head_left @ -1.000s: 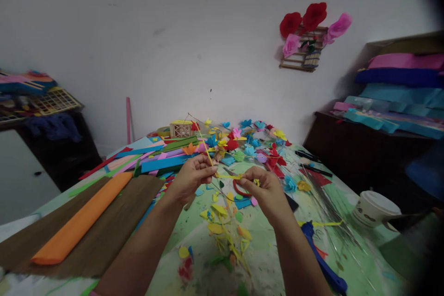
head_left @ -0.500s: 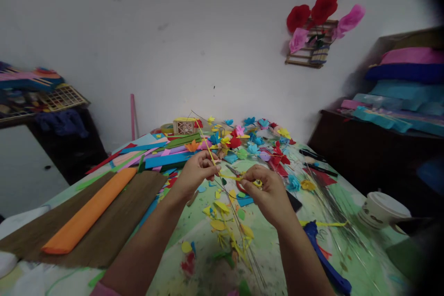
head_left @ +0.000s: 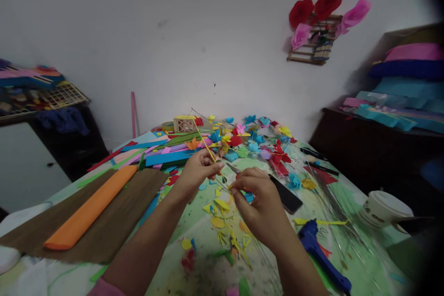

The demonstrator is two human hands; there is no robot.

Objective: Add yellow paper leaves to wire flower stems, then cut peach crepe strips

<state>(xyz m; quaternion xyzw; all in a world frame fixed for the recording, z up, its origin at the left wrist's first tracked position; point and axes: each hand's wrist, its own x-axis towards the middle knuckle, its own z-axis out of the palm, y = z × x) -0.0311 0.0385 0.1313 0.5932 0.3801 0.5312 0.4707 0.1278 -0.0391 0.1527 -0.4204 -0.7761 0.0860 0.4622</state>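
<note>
Nearer and more turned than before, the right hand [head_left: 257, 198] has shifted so that more of the dark phone [head_left: 287, 194] behind it shows, and the yellow strip [head_left: 204, 141] now slants down to its fingertips instead of crossing level between the hands. Its thumb and forefinger are closed to a pinch at the strip's lower end, the other fingers loosely curled; what exactly they grip there is too small to tell. The left hand [head_left: 198, 171] pinches the strip between thumb and fingers, its other fingers bent in, with the strip's upper part rising to the far left. Both hands are over the middle of the worktop [head_left: 194, 249], above scattered yellow paper pieces [head_left: 218, 223]. Scissors [head_left: 232, 168] lie between the hands on the far side, partly hidden. Paper flowers [head_left: 253, 138] crowd the far side; the orange roll [head_left: 92, 208] lies on brown paper [head_left: 128, 210] at left, the blue glue gun [head_left: 321, 254] at near right.
</note>
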